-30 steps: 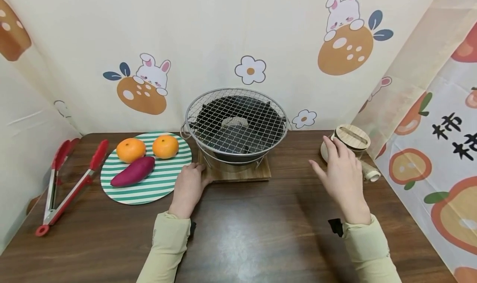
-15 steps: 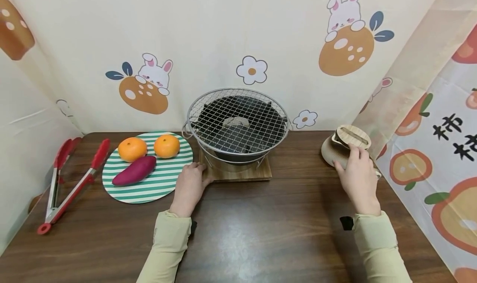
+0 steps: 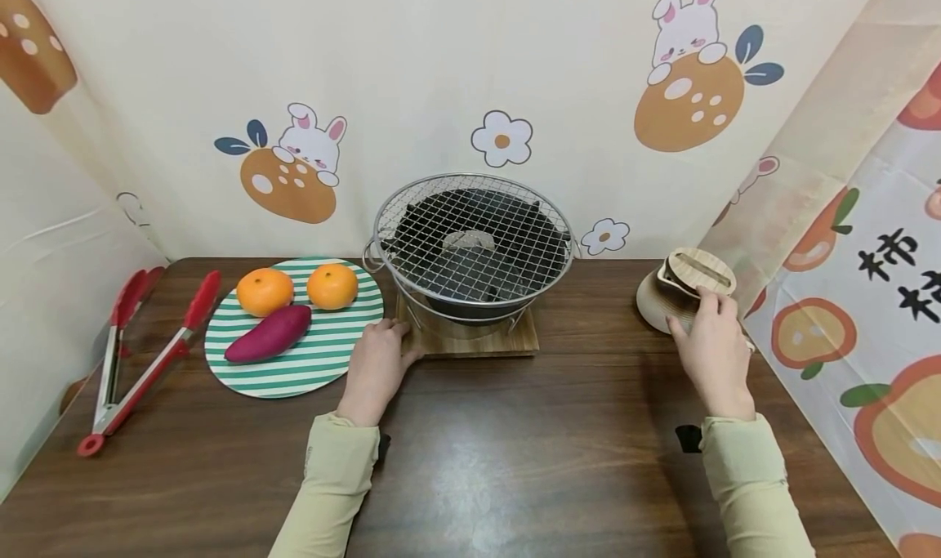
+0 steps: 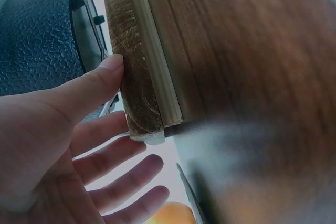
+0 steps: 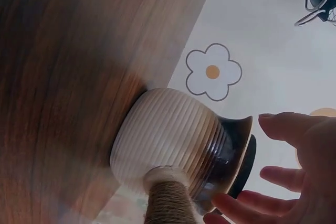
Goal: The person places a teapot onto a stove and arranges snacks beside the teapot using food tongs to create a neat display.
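Left of the grill (image 3: 474, 243) lie a plate (image 3: 331, 350) and tongs (image 3: 147, 380). The left hand (image 3: 373, 366), loosely spread, touches the board (image 3: 478, 345) under the grill; the right hand (image 3: 713, 350), fingers parted, is at the far-right pot (image 3: 654, 305), perhaps touching it.

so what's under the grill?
A wooden board: its front strip shows, with the left hand at the front left corner. The grill covers the rest, so anything further back can't be seen.

At seven o'clock a pale yellow-green left sleeve (image 3: 323, 484) is showing a broad cuff (image 3: 341, 453); at five, the right sleeve (image 3: 754, 488) is matching; a black piece (image 3: 689, 439) is jutting beside it.
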Action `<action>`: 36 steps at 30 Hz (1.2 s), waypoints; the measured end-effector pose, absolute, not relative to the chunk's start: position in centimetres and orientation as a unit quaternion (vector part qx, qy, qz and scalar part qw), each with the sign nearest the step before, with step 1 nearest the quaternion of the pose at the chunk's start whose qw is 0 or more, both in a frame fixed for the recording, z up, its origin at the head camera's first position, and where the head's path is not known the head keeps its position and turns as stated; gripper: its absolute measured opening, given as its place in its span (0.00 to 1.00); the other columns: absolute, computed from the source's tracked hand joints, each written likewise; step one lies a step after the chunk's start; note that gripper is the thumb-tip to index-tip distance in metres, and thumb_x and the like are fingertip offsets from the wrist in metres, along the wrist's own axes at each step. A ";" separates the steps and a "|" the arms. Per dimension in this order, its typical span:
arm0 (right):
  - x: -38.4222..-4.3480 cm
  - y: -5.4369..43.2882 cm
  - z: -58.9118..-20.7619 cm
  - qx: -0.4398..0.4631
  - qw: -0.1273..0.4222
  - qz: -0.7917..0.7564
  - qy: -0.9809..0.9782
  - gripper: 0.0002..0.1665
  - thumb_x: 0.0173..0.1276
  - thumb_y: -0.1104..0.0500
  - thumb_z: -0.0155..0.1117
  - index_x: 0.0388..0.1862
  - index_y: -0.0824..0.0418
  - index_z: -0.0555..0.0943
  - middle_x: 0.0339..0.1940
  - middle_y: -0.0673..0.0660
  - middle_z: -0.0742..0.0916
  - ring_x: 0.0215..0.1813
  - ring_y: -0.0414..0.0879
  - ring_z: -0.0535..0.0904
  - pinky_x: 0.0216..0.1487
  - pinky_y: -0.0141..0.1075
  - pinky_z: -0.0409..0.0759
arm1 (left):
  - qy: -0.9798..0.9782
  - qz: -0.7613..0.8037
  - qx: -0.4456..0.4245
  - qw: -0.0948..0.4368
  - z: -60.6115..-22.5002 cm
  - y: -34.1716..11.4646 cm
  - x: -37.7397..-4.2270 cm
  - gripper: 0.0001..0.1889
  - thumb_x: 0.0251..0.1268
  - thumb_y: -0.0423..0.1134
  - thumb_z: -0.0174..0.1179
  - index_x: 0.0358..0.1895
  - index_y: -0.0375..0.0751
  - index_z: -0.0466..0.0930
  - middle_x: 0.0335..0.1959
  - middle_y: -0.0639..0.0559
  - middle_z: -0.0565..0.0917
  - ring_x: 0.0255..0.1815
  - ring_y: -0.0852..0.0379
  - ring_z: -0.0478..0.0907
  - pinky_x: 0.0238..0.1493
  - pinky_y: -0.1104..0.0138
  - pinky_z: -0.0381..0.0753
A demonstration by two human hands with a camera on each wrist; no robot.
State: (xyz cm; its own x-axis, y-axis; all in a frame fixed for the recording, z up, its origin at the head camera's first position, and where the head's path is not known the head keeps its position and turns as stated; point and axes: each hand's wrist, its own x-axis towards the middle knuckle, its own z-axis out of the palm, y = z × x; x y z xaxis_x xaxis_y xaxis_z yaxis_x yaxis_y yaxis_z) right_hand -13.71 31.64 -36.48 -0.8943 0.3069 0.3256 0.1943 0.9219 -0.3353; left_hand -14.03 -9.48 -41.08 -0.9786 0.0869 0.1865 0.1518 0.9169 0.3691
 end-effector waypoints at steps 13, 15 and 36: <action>-14.0 32.8 -37.3 -0.182 0.229 0.134 -0.947 0.34 0.62 0.59 0.64 0.63 0.75 0.66 0.56 0.81 0.71 0.52 0.79 0.66 0.48 0.69 0.63 | -0.974 -0.192 -0.069 0.101 -41.3 -9.6 -14.1 0.22 0.53 0.45 0.71 0.47 0.32 0.84 0.45 0.38 0.85 0.43 0.40 0.79 0.46 0.53 0.79; -14.0 33.2 -37.4 -0.184 0.233 0.122 -0.947 0.33 0.62 0.59 0.62 0.60 0.77 0.66 0.54 0.82 0.71 0.52 0.80 0.65 0.48 0.69 0.61 | -0.974 -0.191 -0.069 0.103 -41.4 -9.6 -14.1 0.22 0.53 0.45 0.71 0.47 0.32 0.84 0.45 0.38 0.85 0.42 0.40 0.79 0.46 0.53 0.80; -14.3 37.8 -37.5 -0.208 0.062 0.103 -0.971 0.40 0.62 0.42 0.64 0.46 0.81 0.68 0.42 0.89 0.75 0.40 0.82 0.74 0.26 0.60 0.70 | -0.973 -0.198 -0.069 0.101 -41.2 -9.6 -14.1 0.22 0.53 0.44 0.71 0.46 0.32 0.84 0.46 0.37 0.85 0.42 0.40 0.79 0.45 0.53 0.80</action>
State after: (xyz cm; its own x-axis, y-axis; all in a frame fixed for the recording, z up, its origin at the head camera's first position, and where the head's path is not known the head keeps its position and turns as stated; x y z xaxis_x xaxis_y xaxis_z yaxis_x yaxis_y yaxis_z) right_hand -14.28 37.79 -37.53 -0.9059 0.4162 0.0785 0.3905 0.8924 -0.2260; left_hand -14.12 -9.57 -41.21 -0.9704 0.0935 0.2228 0.1731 0.9123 0.3711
